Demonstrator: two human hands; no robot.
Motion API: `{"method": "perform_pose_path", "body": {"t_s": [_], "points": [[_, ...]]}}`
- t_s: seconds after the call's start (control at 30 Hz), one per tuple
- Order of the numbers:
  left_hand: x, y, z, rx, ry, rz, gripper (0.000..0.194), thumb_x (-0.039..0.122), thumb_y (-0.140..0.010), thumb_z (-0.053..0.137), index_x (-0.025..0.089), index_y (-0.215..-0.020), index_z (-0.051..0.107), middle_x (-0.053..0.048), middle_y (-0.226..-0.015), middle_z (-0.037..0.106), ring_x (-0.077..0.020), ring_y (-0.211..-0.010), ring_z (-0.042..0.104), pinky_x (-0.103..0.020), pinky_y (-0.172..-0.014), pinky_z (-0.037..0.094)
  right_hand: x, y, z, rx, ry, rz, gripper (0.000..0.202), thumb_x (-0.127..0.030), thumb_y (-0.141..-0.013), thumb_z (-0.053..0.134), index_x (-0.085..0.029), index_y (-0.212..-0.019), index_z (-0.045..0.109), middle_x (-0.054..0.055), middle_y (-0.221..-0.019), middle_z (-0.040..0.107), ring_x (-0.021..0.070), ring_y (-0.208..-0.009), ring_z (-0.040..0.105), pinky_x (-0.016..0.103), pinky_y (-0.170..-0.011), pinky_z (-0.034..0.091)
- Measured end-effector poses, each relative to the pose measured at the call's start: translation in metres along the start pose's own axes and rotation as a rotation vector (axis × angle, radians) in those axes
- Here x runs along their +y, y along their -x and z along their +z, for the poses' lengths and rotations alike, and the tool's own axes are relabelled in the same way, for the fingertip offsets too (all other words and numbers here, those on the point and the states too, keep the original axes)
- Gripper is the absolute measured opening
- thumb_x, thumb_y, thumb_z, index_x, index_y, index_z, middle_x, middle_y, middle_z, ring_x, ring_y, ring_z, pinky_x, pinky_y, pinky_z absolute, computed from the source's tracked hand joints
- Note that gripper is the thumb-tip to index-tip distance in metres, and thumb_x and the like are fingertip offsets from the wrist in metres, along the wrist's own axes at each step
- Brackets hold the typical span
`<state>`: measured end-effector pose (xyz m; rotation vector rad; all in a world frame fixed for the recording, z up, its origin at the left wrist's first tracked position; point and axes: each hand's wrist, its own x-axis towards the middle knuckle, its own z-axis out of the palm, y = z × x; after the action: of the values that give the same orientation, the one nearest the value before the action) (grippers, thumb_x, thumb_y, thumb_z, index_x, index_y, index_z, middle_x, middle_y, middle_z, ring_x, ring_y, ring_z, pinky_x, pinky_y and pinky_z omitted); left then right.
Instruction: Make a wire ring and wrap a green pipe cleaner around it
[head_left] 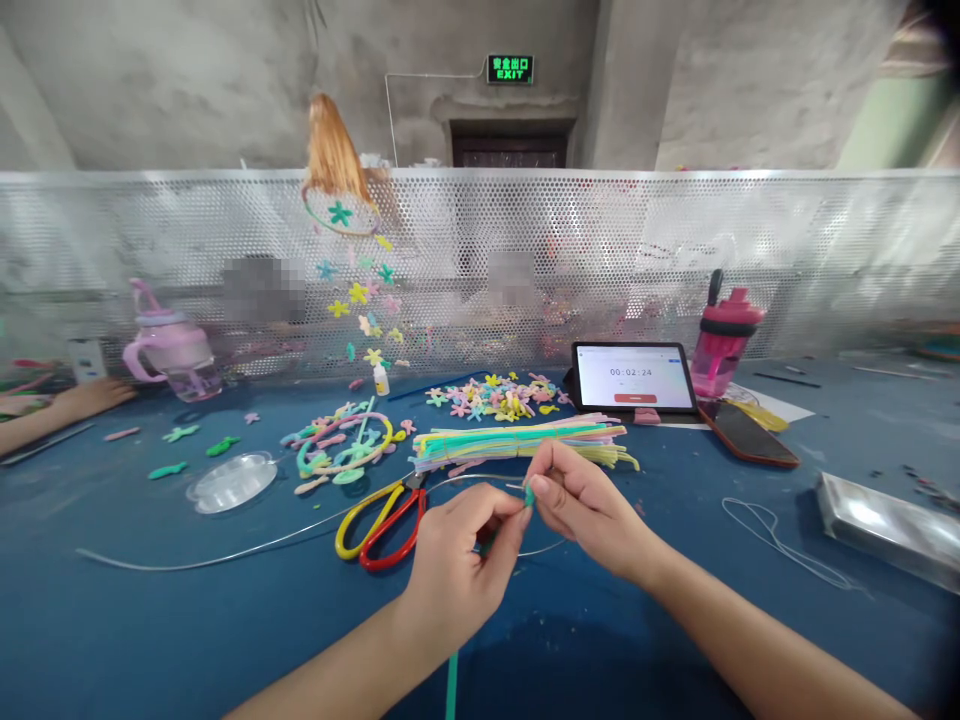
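My left hand [469, 555] is closed in a pinch on a green pipe cleaner [452, 685], whose long end hangs below it towards the table edge. Fingertip to fingertip with it, my right hand [589, 510] pinches the small green tip [529, 496] of the same colour. A thin pale wire [247, 552] runs from the left across the table and behind my left hand to the fingers; its exact hold is hidden. Scissors [386, 530] with one yellow and one red handle lie left of my left hand. Just beyond the hands lies a bundle of pastel pipe cleaners [517, 445].
A heap of small twisted shapes [495, 396], a wrapped ring [390, 432] and a clear disc [232, 482] lie beyond. A tablet timer [634, 375], phone [750, 432], pink bottle [724, 340] and metallic box [892, 530] stand right. Another person's hand [94, 397] rests far left.
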<state>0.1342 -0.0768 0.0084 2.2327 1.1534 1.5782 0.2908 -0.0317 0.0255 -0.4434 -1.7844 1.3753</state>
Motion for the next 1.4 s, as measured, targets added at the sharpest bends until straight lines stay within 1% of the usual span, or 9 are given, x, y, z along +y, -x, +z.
{"method": "perform_pose_path", "body": {"t_s": [0.4, 0.63, 0.7, 0.8, 0.87, 0.93, 1.07, 1.17, 1.4], "points": [[0.002, -0.01, -0.01, 0.051, -0.173, 0.169, 0.006, 0.011, -0.081, 0.055, 0.015, -0.08, 0.059, 0.001, -0.065, 0.058, -0.0079, -0.054, 0.051, -0.018, -0.051, 0.04, 0.001, 0.0, -0.005, -0.003, -0.018, -0.027, 0.022, -0.035, -0.097, 0.034, -0.017, -0.093, 0.046, -0.008, -0.055, 0.036, 0.0057, -0.047, 0.03, 0.02, -0.045, 0.022], [-0.003, -0.008, -0.012, -0.039, -0.22, 0.275, 0.005, 0.014, -0.08, 0.057, 0.014, -0.085, 0.058, -0.001, -0.067, 0.058, -0.0094, -0.057, 0.053, -0.02, -0.051, 0.042, -0.002, 0.0, -0.006, 0.005, 0.002, 0.009, 0.017, -0.034, -0.095, 0.042, -0.018, -0.089, 0.044, -0.006, -0.061, 0.039, 0.0065, -0.052, 0.033, 0.02, -0.048, 0.026], [-0.003, -0.011, -0.018, -0.011, -0.266, 0.403, 0.01, 0.011, -0.078, 0.057, 0.013, -0.088, 0.058, -0.003, -0.071, 0.06, -0.0117, -0.062, 0.054, -0.024, -0.056, 0.044, -0.002, 0.001, -0.006, 0.007, 0.048, -0.001, 0.016, -0.033, -0.094, 0.043, -0.018, -0.088, 0.044, -0.006, -0.061, 0.039, 0.007, -0.054, 0.034, 0.021, -0.05, 0.027], [-0.003, -0.018, -0.03, 0.163, -0.378, 0.574, 0.018, 0.008, -0.073, 0.06, 0.013, -0.091, 0.06, -0.005, -0.079, 0.063, -0.0161, -0.074, 0.056, -0.031, -0.069, 0.046, -0.002, 0.003, -0.006, 0.01, 0.128, -0.018, 0.015, -0.032, -0.094, 0.043, -0.018, -0.088, 0.044, -0.006, -0.062, 0.038, 0.0079, -0.055, 0.033, 0.022, -0.051, 0.027], [-0.004, -0.023, -0.035, 0.221, -0.458, 0.555, 0.024, 0.01, -0.073, 0.063, 0.014, -0.097, 0.06, -0.008, -0.09, 0.064, -0.0211, -0.087, 0.056, -0.038, -0.079, 0.045, -0.003, 0.003, -0.007, 0.015, 0.179, -0.036, 0.016, -0.032, -0.093, 0.044, -0.018, -0.087, 0.044, -0.006, -0.064, 0.037, 0.0082, -0.057, 0.033, 0.022, -0.051, 0.027], [-0.007, -0.025, -0.037, 0.151, -0.447, 0.462, 0.025, 0.012, -0.077, 0.061, 0.016, -0.102, 0.059, -0.009, -0.098, 0.062, -0.0228, -0.095, 0.055, -0.04, -0.084, 0.044, -0.005, 0.003, -0.007, 0.029, 0.216, -0.064, 0.016, -0.032, -0.092, 0.046, -0.018, -0.085, 0.045, -0.005, -0.066, 0.037, 0.0082, -0.058, 0.032, 0.022, -0.052, 0.028], [-0.014, -0.02, -0.032, -0.026, -0.259, 0.377, 0.024, 0.008, -0.084, 0.051, 0.016, -0.105, 0.058, -0.006, -0.085, 0.061, -0.0131, -0.075, 0.057, -0.025, -0.065, 0.048, -0.007, 0.001, -0.007, 0.059, 0.247, -0.111, 0.016, -0.032, -0.09, 0.05, -0.018, -0.083, 0.046, -0.005, -0.067, 0.037, 0.008, -0.057, 0.032, 0.021, -0.051, 0.027], [-0.015, -0.015, -0.03, -0.004, -0.249, 0.44, 0.026, 0.005, -0.082, 0.051, 0.014, -0.106, 0.058, -0.004, -0.076, 0.059, -0.0108, -0.064, 0.054, -0.021, -0.055, 0.045, -0.004, 0.001, -0.007, 0.063, 0.248, -0.117, 0.018, -0.034, -0.088, 0.053, -0.018, -0.081, 0.047, -0.005, -0.066, 0.04, 0.008, -0.056, 0.033, 0.021, -0.049, 0.027], [-0.011, -0.011, -0.036, 0.039, -0.374, 0.595, 0.024, 0.004, -0.078, 0.054, 0.011, -0.101, 0.06, -0.006, -0.076, 0.063, -0.0134, -0.066, 0.057, -0.024, -0.054, 0.044, -0.002, 0.002, -0.006, 0.054, 0.246, -0.131, 0.019, -0.035, -0.085, 0.057, -0.018, -0.079, 0.052, -0.002, -0.066, 0.047, 0.0095, -0.056, 0.038, 0.022, -0.049, 0.031]]}}
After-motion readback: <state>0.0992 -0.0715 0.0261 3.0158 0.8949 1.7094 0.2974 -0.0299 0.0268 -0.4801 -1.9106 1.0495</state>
